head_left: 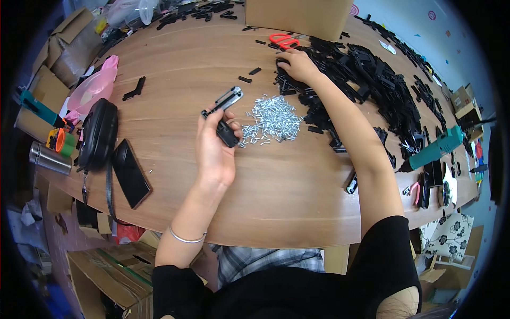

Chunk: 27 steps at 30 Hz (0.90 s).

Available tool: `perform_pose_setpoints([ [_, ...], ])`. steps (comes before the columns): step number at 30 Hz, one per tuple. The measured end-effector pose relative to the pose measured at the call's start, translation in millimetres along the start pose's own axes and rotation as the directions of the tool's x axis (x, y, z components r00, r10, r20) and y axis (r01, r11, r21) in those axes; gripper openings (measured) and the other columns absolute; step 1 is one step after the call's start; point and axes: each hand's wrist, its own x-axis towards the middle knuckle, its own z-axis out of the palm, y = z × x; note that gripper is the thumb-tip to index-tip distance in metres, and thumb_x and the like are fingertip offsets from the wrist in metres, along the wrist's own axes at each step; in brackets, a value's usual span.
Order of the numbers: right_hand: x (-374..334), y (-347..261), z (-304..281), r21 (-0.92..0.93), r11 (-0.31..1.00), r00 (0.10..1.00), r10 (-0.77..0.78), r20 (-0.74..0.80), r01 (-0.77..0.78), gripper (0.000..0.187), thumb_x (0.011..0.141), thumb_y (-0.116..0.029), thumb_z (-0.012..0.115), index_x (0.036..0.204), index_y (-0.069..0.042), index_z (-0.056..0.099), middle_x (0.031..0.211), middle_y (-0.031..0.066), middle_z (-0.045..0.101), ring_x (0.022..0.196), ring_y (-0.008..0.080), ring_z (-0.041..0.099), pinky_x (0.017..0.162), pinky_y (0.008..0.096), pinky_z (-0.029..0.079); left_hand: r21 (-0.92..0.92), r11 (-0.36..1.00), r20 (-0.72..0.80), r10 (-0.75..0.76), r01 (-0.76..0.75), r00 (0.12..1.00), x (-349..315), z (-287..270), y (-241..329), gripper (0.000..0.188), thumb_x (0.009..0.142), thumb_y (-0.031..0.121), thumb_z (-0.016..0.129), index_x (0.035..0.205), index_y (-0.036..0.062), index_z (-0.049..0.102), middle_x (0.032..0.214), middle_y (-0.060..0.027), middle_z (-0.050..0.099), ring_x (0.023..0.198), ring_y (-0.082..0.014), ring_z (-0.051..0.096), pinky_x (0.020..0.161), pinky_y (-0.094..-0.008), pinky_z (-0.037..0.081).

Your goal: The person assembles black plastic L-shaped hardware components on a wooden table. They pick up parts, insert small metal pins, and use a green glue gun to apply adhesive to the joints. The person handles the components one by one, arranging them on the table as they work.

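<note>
My left hand (215,143) is wrapped round a toy pistol (227,112) with a black grip and a silver-grey upper part, held tilted above the table. Just right of it lies a heap of small silver screws or pins (273,119). Stretched far forward, my right hand (298,65) is at the left edge of a large pile of black plastic parts (366,69). Its fingers are bent together over small black pieces, and whatever they grip is too small to make out. Red-handled scissors (284,41) lie just beyond that hand.
A cardboard box (297,16) stands at the back. On the right are a teal electric screwdriver (438,149) and pink-handled pliers (415,192). At left lie a phone (131,174), a black case (99,135), a steel flask (50,158), a pink basin (93,91) and another teal screwdriver (40,108).
</note>
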Motion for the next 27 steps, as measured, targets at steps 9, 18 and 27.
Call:
perform_pose_setpoints([
  [9,-50.3,-14.0,-8.5,0.073,0.99,0.992,-0.118,-0.042,0.121,0.023,0.087,-0.025,0.056,0.106,-0.014,0.063,0.114,0.011,0.057,0.102,0.0319,0.054,0.089,0.0398,0.043,-0.05,0.995,0.008,-0.085,0.086,0.996,-11.8,3.2,2.9,0.027,0.091,0.014,0.049,0.116,0.0086,0.043,0.086,-0.0042,0.053,0.072,-0.0112,0.052,0.062,-0.0256,0.045],
  [18,-23.6,-2.9,-38.0,0.261,0.956,0.979,0.167,-0.113,-0.133,0.018,0.081,-0.013,0.057,0.095,-0.006,0.067,0.088,0.0156,0.065,0.083,0.0327,0.062,0.077,0.0381,0.048,-0.091,0.987,0.045,-0.126,0.13,0.991,-12.6,7.1,3.5,0.026,0.09,0.015,0.052,0.114,0.0095,0.044,0.083,-0.004,0.054,0.071,-0.0113,0.052,0.062,-0.0252,0.045],
  [27,-124.3,16.7,-105.6,-0.066,0.979,0.929,0.162,-0.332,-0.194,0.023,0.078,0.0,0.052,0.095,-0.007,0.066,0.092,0.0121,0.063,0.086,0.0278,0.06,0.079,0.0349,0.047,-0.098,0.977,0.141,-0.176,0.191,0.974,-18.0,3.6,0.2,0.025,0.091,0.013,0.048,0.115,0.0064,0.044,0.087,-0.0054,0.056,0.072,-0.0129,0.055,0.063,-0.0256,0.045],
])
